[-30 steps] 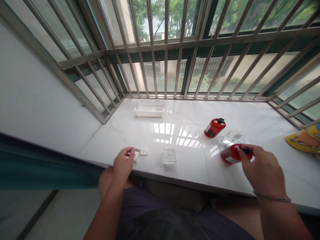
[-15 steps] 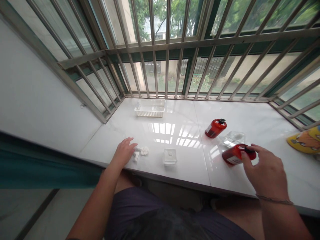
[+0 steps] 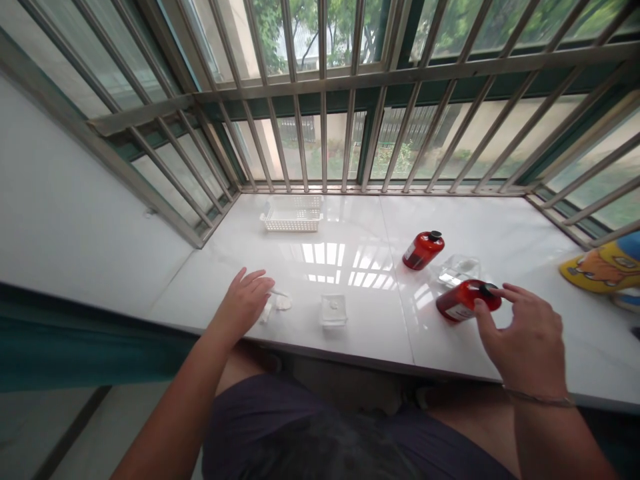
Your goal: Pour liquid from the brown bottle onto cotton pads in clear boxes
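Note:
My left hand (image 3: 243, 303) hovers over the left front of the counter, fingers partly bent. A thin white stick (image 3: 280, 293) pokes out from its fingertips; the thumb side is hidden. Just below lie crumpled white pieces (image 3: 283, 303), like cotton or tissue. A small clear square dish (image 3: 333, 310) with a white bit inside stands to their right. At the right, a red bottle (image 3: 460, 300) with a black cap and a white label stands by my right hand (image 3: 523, 327). Thumb and fingers are apart around the cap, loosely touching or just off it.
Behind that bottle are a second red bottle (image 3: 423, 251) and a clear plastic container (image 3: 460, 269). A white perforated basket (image 3: 291, 217) sits near the window bars (image 3: 325, 140). A yellow cartoon-printed object (image 3: 595, 270) stands at the far right of the white counter (image 3: 350, 213).
My right hand's fingers have loosened around the bottle's cap, which shows more now. My left hand has lifted slightly from the white pieces, with the thin stick now visible. The view has shifted a little.

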The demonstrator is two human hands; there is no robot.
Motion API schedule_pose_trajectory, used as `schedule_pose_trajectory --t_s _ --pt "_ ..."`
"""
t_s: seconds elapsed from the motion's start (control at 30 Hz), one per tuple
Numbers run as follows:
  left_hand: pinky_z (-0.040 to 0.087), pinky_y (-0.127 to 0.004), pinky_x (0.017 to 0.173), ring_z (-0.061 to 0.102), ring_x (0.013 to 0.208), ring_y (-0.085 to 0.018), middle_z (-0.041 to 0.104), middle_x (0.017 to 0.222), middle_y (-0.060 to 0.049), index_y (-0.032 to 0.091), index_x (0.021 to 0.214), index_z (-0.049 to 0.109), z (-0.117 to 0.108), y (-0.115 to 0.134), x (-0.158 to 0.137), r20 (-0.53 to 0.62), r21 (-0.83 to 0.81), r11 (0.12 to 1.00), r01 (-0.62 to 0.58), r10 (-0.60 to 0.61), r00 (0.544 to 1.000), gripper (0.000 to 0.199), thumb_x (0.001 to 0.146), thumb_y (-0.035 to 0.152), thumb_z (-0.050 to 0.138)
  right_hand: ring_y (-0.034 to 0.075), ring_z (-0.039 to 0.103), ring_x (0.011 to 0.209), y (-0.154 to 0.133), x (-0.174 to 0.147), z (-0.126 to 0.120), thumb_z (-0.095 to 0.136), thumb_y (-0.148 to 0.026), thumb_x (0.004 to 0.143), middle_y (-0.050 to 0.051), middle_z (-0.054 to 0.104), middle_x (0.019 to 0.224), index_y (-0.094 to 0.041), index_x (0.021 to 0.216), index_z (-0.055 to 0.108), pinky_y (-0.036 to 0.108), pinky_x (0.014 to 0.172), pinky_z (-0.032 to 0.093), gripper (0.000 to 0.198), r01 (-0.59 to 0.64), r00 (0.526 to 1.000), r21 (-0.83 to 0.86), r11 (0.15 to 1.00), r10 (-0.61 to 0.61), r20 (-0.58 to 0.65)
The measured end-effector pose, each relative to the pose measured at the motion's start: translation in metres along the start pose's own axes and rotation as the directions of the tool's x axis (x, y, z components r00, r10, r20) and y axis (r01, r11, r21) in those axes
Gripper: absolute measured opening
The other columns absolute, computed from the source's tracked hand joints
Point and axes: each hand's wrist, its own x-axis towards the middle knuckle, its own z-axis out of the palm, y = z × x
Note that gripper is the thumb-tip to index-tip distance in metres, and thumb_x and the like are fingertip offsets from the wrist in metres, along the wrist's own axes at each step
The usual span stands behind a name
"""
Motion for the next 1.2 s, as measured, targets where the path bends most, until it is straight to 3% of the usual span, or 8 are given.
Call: schedule_pose_trajectory --t_s 0.2,0.37,0.63,0.93,1.2 --pt "0.021 -0.067 0.137 0.066 0.137 -0.028 0.081 0.128 -0.007 0.025 0.134 0.072 -0.033 0.041 0.029 -0.055 0.098 0.958 -0.268 0.274 0.960 0.041 0.102 0.006 0.053 0.041 0.065 0.132 -0.010 -0.005 -0.005 0.063 -0.046 0.099 0.022 0.070 0.136 -0.017 0.127 0.065 0.060 0.115 0.046 0.040 -0.034 0.999 0.051 0.998 0.034 -0.016" --pt "0.012 -0.071 0.137 0.063 0.141 -0.027 0.079 0.130 -0.007 0.024 0.137 0.069 -0.044 0.067 0.051 -0.044 0.124 0.898 -0.423 0.431 0.901 0.041 0.102 0.006 0.057 0.042 0.063 0.134 -0.018 -0.010 -0.010 0.063 -0.043 0.100 0.021 0.068 0.140 -0.017 0.129 0.065 0.063 0.116 0.046 0.039 -0.019 1.000 0.079 0.997 0.020 -0.015" --pt "0.009 -0.074 0.136 0.061 0.144 -0.026 0.078 0.131 -0.008 0.023 0.133 0.070 -0.040 0.089 0.063 -0.019 0.217 0.833 -0.509 0.525 0.851 0.035 0.105 0.007 0.055 0.038 0.062 0.137 -0.031 -0.019 -0.011 0.064 -0.040 0.102 0.020 0.068 0.140 -0.018 0.128 0.065 0.059 0.118 0.046 0.034 0.013 1.000 0.109 0.994 -0.013 -0.004" --pt "0.012 -0.073 0.136 0.057 0.149 -0.025 0.077 0.134 -0.006 0.025 0.132 0.069 -0.043 0.100 0.066 -0.009 0.146 0.821 -0.552 0.559 0.829 0.038 0.102 0.004 0.059 0.038 0.062 0.136 -0.044 -0.023 -0.008 0.066 -0.037 0.101 0.019 0.067 0.141 -0.020 0.127 0.066 0.060 0.117 0.045 0.031 0.021 0.999 0.182 0.983 -0.027 0.031" --pt "0.007 -0.069 0.138 0.058 0.149 -0.025 0.079 0.128 -0.009 0.019 0.122 0.073 -0.018 0.113 0.066 -0.025 0.165 0.747 -0.644 0.655 0.755 0.026 0.103 0.007 0.060 0.037 0.063 0.131 -0.069 -0.034 -0.002 0.067 -0.033 0.102 0.018 0.067 0.137 -0.020 0.126 0.066 0.060 0.116 0.047 0.027 0.075 0.992 0.266 0.961 -0.100 0.083"
